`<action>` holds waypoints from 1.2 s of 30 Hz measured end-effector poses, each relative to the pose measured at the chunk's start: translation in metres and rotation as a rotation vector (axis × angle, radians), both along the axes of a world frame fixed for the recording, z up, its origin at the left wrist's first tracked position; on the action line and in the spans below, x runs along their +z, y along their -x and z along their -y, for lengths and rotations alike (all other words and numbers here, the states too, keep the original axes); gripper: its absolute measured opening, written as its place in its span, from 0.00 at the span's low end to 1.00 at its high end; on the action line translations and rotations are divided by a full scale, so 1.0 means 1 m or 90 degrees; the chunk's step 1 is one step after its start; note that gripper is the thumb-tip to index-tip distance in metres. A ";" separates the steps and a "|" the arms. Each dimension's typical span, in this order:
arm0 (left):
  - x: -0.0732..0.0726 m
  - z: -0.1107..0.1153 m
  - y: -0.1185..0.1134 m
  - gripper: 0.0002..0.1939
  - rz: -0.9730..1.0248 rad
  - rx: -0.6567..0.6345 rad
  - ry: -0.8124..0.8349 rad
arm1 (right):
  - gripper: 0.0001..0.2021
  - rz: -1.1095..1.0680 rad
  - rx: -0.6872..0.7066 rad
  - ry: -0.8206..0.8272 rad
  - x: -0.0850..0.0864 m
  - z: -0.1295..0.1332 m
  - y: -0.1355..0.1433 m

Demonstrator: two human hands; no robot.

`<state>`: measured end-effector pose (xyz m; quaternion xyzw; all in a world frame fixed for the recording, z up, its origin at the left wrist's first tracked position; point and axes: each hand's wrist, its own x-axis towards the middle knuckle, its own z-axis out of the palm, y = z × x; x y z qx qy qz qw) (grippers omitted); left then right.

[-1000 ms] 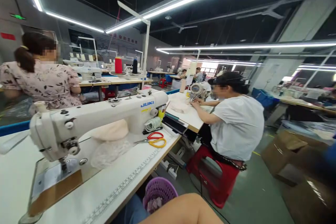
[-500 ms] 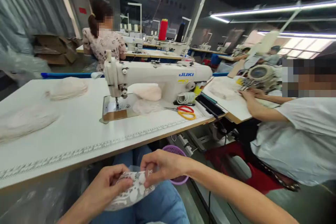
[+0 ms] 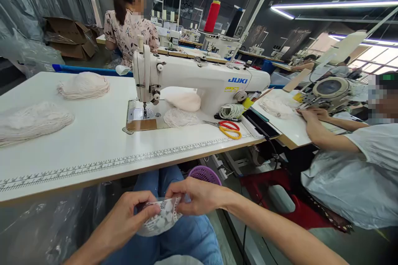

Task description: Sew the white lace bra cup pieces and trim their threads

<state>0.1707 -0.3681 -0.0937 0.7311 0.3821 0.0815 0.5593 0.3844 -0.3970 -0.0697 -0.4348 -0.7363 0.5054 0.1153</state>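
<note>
Above my lap, both hands grip a small piece of white patterned lace fabric (image 3: pixel 164 217). My left hand (image 3: pixel 129 211) pinches its left end between thumb and fingers. At the opposite end, the thumb and fingers of my right hand (image 3: pixel 197 198) are closed on the top edge. The fabric hangs in a curve between them, in front of my jeans. Beyond the table edge stands a white sewing machine (image 3: pixel 202 74). A pale cup-shaped piece (image 3: pixel 185 101) and a round lace piece (image 3: pixel 180 117) lie under its arm, apart from my hands.
Stacks of pale cup-shaped pieces (image 3: pixel 83 86) lie on the table's left (image 3: pixel 102 132). Scissors (image 3: pixel 228 127) with red and yellow handles rest beside a coil of cord (image 3: pixel 231 111). A purple basket (image 3: pixel 205 174) stands below. A co-worker (image 3: pixel 345 165) sits at the right, another (image 3: pixel 130 25) ahead.
The view has shifted, so the machine and table sit further right and mostly higher in the picture. Both hands keep hold of the lace fabric, which looks more bunched between them.
</note>
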 end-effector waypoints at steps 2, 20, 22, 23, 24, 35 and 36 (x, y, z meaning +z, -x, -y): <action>-0.004 0.000 0.005 0.21 -0.014 -0.003 -0.024 | 0.10 -0.015 -0.015 0.011 -0.006 -0.001 0.001; 0.037 -0.037 0.029 0.17 -0.085 0.066 -0.095 | 0.08 -0.110 -0.086 0.026 0.012 -0.037 0.021; 0.059 -0.063 0.034 0.18 -0.117 0.054 -0.157 | 0.07 -0.095 -0.090 -0.025 0.020 -0.057 0.030; 0.070 -0.081 0.036 0.17 -0.136 0.045 -0.199 | 0.07 -0.080 -0.082 -0.049 0.023 -0.069 0.035; 0.080 -0.100 0.037 0.16 -0.156 0.034 -0.245 | 0.07 -0.044 -0.072 -0.085 0.026 -0.083 0.040; 0.054 -0.258 -0.001 0.07 -0.207 -0.078 -0.320 | 0.08 0.313 -0.151 -0.472 0.003 -0.177 0.006; 0.053 -0.259 -0.004 0.07 -0.210 -0.087 -0.316 | 0.09 0.297 -0.103 -0.517 0.004 -0.178 0.002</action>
